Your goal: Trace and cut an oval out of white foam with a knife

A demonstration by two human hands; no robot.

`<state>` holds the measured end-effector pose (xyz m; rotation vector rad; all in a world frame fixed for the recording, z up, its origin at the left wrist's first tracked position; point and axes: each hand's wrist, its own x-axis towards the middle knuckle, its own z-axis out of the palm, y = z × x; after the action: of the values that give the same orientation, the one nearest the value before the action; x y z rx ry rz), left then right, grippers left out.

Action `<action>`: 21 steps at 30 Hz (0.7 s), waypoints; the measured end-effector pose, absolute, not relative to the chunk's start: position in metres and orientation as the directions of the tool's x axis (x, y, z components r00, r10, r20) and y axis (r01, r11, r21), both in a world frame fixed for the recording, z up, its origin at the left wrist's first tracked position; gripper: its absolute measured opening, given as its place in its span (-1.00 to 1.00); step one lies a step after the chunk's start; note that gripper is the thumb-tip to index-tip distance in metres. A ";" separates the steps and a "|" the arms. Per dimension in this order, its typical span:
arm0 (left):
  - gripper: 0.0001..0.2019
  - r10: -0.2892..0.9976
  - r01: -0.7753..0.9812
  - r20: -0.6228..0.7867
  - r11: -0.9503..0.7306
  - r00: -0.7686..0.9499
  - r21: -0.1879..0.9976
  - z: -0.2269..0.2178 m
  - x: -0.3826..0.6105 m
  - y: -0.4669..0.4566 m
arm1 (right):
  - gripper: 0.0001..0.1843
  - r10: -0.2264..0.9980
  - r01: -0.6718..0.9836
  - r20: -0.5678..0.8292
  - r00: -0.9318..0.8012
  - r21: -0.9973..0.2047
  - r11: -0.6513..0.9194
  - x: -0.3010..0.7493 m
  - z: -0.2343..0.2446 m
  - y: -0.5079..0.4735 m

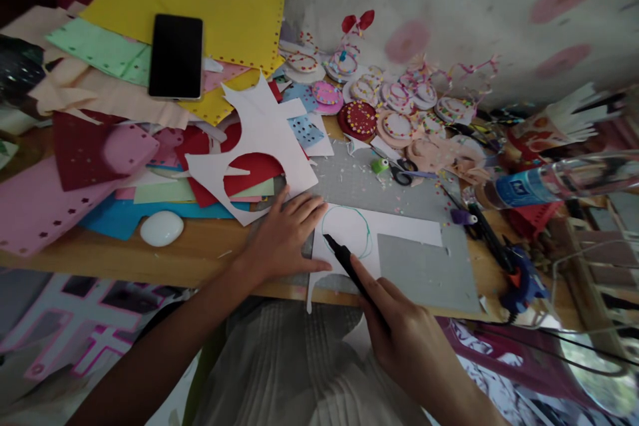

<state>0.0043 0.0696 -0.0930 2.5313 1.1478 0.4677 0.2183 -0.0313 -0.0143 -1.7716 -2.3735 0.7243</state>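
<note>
In my right hand (404, 326) is a black utility knife (359, 279), its tip over the lower left part of a green circle drawn on white paper (349, 223). My left hand (287, 239) lies with spread fingers at the left edge of that paper, thumb pointing toward the knife. The paper has an L-like shape, with a strip running right and a narrow tail hanging at the table's front edge. Beneath it is a grey cutting mat (424, 273). Whether the blade touches the paper I cannot tell.
Cut-out white paper (264, 133) lies behind my left hand, near coloured sheets and a black phone (176, 56). Scissors (401, 173) and several beaded round pieces stand at the back. A plastic bottle (529, 188) and a blue glue gun (522, 283) are right. A white oval object (162, 229) sits left.
</note>
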 end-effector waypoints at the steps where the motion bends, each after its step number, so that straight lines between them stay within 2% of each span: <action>1: 0.02 0.765 0.661 0.160 -0.625 0.623 0.416 -0.093 0.004 0.070 | -0.33 0.923 0.882 -0.207 -0.325 -0.418 0.217 0.218 -0.014 -0.031; 7: 0.04 0.743 0.652 0.126 -0.645 0.658 0.398 -0.089 0.002 0.069 | -0.31 0.903 0.891 -0.246 -0.354 -0.382 0.245 0.217 -0.016 -0.029; 15: 0.01 0.752 0.680 0.073 -0.629 0.655 0.376 -0.089 0.000 0.066 | -0.20 0.884 0.902 -0.277 -0.376 -0.327 0.281 0.219 -0.015 -0.039; 21: 0.02 0.754 0.688 0.056 -0.625 0.654 0.369 -0.089 -0.001 0.068 | -0.20 0.878 0.900 -0.269 -0.396 -0.303 0.313 0.228 -0.014 -0.041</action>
<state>-0.0011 0.0677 -0.0893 2.5585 1.1511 0.2950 0.2280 -0.0407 -0.0140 -1.7545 -2.5884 0.6559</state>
